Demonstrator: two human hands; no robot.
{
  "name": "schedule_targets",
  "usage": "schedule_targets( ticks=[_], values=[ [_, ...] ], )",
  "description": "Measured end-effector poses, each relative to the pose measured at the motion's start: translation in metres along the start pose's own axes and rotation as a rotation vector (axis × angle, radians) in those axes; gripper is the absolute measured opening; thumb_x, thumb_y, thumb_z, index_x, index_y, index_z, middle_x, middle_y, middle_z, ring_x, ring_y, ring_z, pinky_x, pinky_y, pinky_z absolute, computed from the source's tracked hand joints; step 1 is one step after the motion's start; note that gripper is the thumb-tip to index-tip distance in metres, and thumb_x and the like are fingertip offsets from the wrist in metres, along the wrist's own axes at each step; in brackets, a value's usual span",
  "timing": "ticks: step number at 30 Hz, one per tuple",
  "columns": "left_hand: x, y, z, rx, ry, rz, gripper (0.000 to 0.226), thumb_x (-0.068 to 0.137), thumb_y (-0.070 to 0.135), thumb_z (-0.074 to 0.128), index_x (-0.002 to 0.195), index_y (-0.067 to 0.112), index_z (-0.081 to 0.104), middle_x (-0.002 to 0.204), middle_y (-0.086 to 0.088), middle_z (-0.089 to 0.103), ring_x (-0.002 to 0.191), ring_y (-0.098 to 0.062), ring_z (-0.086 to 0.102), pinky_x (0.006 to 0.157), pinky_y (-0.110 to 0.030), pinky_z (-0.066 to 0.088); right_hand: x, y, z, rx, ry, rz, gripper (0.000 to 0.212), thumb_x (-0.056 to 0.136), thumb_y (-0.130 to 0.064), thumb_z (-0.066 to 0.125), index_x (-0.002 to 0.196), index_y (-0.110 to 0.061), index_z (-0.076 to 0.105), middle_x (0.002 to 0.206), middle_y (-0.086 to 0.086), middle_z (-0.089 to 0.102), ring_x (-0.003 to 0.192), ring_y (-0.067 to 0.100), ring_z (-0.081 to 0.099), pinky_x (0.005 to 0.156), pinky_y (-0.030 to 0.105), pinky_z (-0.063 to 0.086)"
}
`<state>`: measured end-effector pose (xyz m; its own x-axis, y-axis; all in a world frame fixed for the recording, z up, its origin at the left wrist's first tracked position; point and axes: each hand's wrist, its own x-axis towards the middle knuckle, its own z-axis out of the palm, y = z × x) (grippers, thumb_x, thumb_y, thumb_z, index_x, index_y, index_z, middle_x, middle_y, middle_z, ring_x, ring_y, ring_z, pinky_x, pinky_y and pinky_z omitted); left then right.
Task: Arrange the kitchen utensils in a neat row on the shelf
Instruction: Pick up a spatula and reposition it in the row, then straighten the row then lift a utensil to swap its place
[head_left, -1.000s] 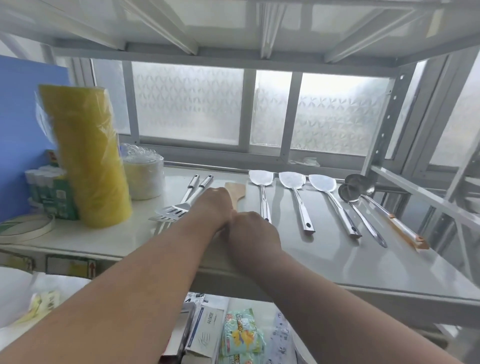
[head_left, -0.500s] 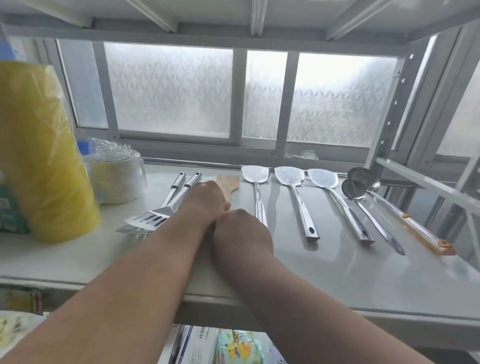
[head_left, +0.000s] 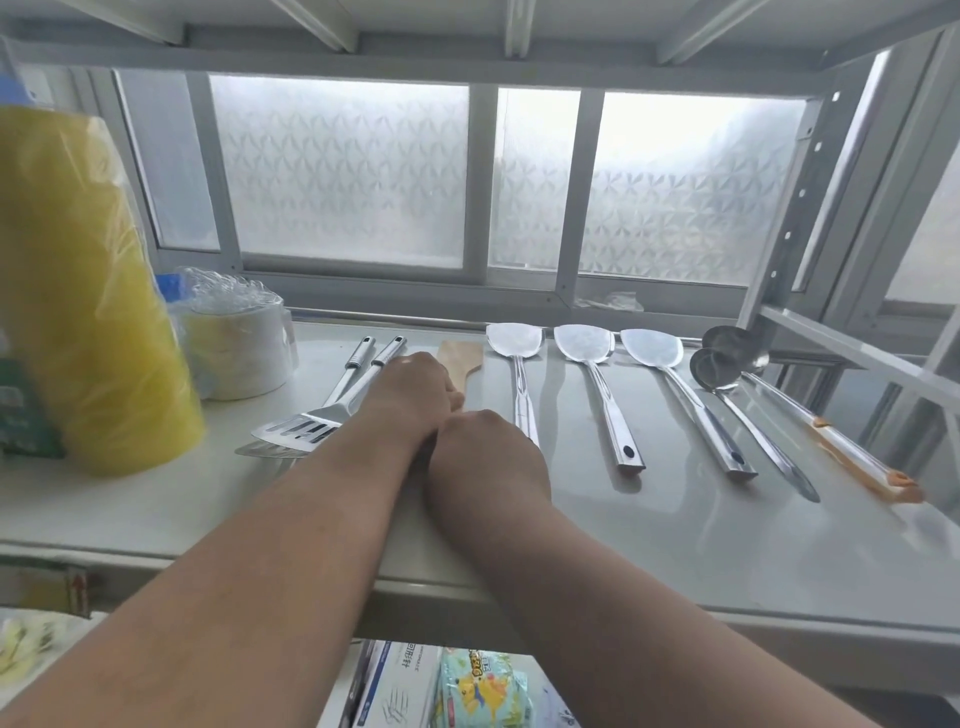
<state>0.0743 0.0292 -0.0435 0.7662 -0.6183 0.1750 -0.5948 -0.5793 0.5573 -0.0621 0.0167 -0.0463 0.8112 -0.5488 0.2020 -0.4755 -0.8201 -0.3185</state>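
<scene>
Utensils: your hands haven't budged on that wooden spatula; grip hidden, can't tell, row unfinished.

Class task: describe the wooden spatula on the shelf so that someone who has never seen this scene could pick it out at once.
Find the white shelf under the frosted window. In the row of utensils, look just beyond the two hands, left of the three solid steel turners. The wooden spatula is the only pale wood utensil there, its handle hidden under the hands.
</scene>
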Motion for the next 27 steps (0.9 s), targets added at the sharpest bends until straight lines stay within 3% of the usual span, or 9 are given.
schedule_targets(
  ticks=[4,7,10,13,16,19,21,24,27],
  values=[
    [0.0,0.0,0.0,0.022,0.015,0.013,0.038,0.091,0.012,0.064,0.054,0.013,0.054,0.078,-0.015,0.062,0.11,-0.039,0.063,0.074,-0.032,0.046,0.003,0.002,0.003,-0.013,0.009,-0.004,0.032,0.091,-0.008,0.04,0.11,-0.012,0.065,0.108,0.009,0.063,0.1,0.033,0.064,0.084,0.041,0.053],
    [-0.003,0.0,0.0,0.018,0.016,0.006,0.039,0.089,0.008,0.059,0.052,0.016,0.05,0.07,-0.014,0.059,0.085,-0.039,0.057,0.062,-0.029,0.041,0.003,0.003,0.005,-0.018,0.031,-0.023,0.032,0.089,-0.009,0.041,0.109,-0.012,0.066,0.105,0.009,0.064,0.097,0.032,0.065,0.077,0.038,0.052],
    [-0.009,-0.002,-0.004,0.039,0.077,0.043,0.044,0.095,0.014,0.065,0.054,0.012,0.052,0.065,-0.011,0.056,0.08,-0.037,0.06,0.065,-0.035,0.041,0.001,0.004,0.008,-0.005,0.048,-0.049,0.02,0.088,-0.012,0.043,0.091,-0.016,0.062,0.092,0.006,0.059,0.09,0.03,0.065,0.07,0.034,0.048],
    [-0.023,-0.005,-0.022,0.073,0.155,0.091,0.049,0.1,0.021,0.067,0.055,0.01,0.051,0.065,-0.011,0.058,0.076,-0.037,0.056,0.068,-0.034,0.041,-0.004,0.004,0.008,-0.019,0.091,-0.106,0.02,0.088,-0.015,0.047,0.07,-0.022,0.042,0.086,0.002,0.054,0.088,0.029,0.065,0.068,0.035,0.05],
    [-0.043,-0.014,-0.052,0.236,0.143,0.051,0.03,0.096,0.042,0.064,0.088,0.016,0.076,0.099,-0.014,0.073,0.099,-0.036,0.067,0.087,-0.038,0.055,-0.018,0.001,0.002,0.026,0.161,-0.154,0.024,0.085,-0.02,0.049,0.064,-0.022,0.037,0.089,0.003,0.061,0.083,0.029,0.064,0.072,0.039,0.056],
    [-0.078,-0.034,-0.077,0.465,0.014,-0.016,0.063,0.09,0.068,0.055,0.128,0.021,0.071,0.131,-0.009,0.069,0.123,-0.03,0.062,0.101,-0.042,0.053,-0.034,-0.002,-0.004,0.052,0.176,-0.168,0.014,0.08,-0.025,0.043,0.072,-0.017,0.051,0.09,-0.002,0.062,0.085,0.026,0.065,0.074,0.041,0.057],
    [-0.1,-0.049,-0.083,0.539,-0.104,-0.006,0.071,0.089,0.076,0.053,0.14,0.027,0.063,0.141,-0.005,0.064,0.13,-0.028,0.058,0.103,-0.04,0.05,-0.042,-0.002,-0.004,0.061,0.164,-0.167,0.018,0.076,-0.026,0.041,0.075,-0.014,0.055,0.089,-0.003,0.062,0.084,0.024,0.063,0.074,0.041,0.057],
    [-0.122,-0.065,-0.083,0.515,-0.079,0.001,0.048,0.098,0.058,0.049,0.135,0.032,0.063,0.134,-0.005,0.066,0.124,-0.029,0.06,0.1,-0.043,0.053,-0.056,0.002,-0.004,0.067,0.162,-0.165,0.03,0.077,-0.025,0.043,0.091,-0.01,0.065,0.102,0.0,0.068,0.092,0.023,0.065,0.08,0.041,0.057],
    [-0.138,-0.061,-0.086,0.617,0.016,-0.044,0.035,0.106,0.038,0.039,0.127,0.027,0.065,0.122,-0.005,0.065,0.116,-0.031,0.062,0.084,-0.041,0.054,-0.073,0.003,-0.009,0.089,0.14,-0.173,0.027,0.079,-0.021,0.045,0.092,-0.007,0.066,0.102,0.0,0.068,0.093,0.025,0.064,0.083,0.041,0.055]
  ],
)
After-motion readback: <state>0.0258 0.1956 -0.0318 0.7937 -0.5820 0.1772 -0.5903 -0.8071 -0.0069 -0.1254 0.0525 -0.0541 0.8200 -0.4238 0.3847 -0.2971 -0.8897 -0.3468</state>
